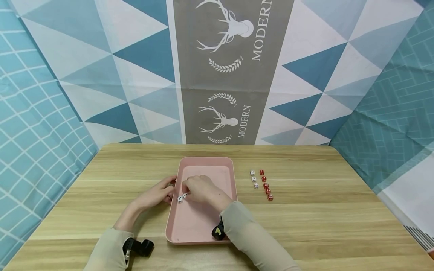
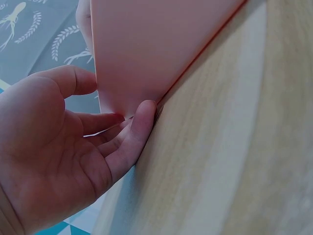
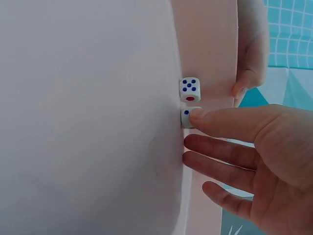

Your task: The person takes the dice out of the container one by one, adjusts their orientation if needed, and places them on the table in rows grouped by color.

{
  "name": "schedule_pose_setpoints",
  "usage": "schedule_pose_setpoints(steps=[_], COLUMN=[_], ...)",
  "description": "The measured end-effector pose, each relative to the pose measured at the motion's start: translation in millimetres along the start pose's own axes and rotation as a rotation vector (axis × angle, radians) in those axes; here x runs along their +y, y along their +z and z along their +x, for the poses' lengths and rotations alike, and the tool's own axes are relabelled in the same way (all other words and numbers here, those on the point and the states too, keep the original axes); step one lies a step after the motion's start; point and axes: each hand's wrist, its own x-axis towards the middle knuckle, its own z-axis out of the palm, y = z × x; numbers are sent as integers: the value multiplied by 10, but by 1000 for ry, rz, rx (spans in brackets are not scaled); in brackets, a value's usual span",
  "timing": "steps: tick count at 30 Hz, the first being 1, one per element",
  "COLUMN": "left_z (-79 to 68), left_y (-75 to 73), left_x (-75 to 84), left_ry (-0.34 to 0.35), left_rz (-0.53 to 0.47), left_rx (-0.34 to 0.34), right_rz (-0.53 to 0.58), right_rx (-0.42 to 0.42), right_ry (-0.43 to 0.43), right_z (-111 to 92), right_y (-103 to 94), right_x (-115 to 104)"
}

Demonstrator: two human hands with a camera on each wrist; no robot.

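Note:
My right hand (image 1: 200, 189) reaches into a pink tray (image 1: 193, 229). Its thumb and forefinger pinch a white die (image 3: 186, 117) near the inner side wall. Another white die (image 3: 190, 89), with blue pips and one red pip in view, sits right beside it against that wall. Outside the tray's left side, my left hand (image 1: 156, 194) rests with bent, relaxed fingers (image 2: 142, 117) touching the outer wall (image 2: 142, 49) low down by the table. The held die is partly covered by the right thumb.
On the wooden table (image 1: 305, 218), right of the tray, a short column of white dice (image 1: 254, 179) stands beside a column of several red dice (image 1: 266, 185). Patterned cloth (image 1: 220, 82) hangs behind the table. Each wrist wears a black strap (image 1: 135, 246).

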Motion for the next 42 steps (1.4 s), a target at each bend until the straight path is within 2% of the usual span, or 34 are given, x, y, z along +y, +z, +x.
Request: schedule_pose_setpoints(steps=[8,11,21,24,28,35,42], left_z=[-6,-4,-8,-12,-17,-14,-12], left_y=[-6,-14,-17,-13,-11,-22,-21], left_x=[-6,-3,1,7,12,1,-2], left_ry=[-15,-12,-24,-29,-28,-27,-24], left_rz=[-8,-12,-9,-9,-6,-14,-9], left_rx=[-3,2,10,13,9,9,5], right_rz=[68,49,36,47,115,130,185], right_rx=[82,114,132,164,205,286,281], right_ry=[49,52,86,72,53,136,194], right_z=[-81,-106,-219,-288,-400,-592,-732], right_y=[-111,-182,-369,-421,-462,-528,-567], right_x=[30,54,186,246,351,486,582])
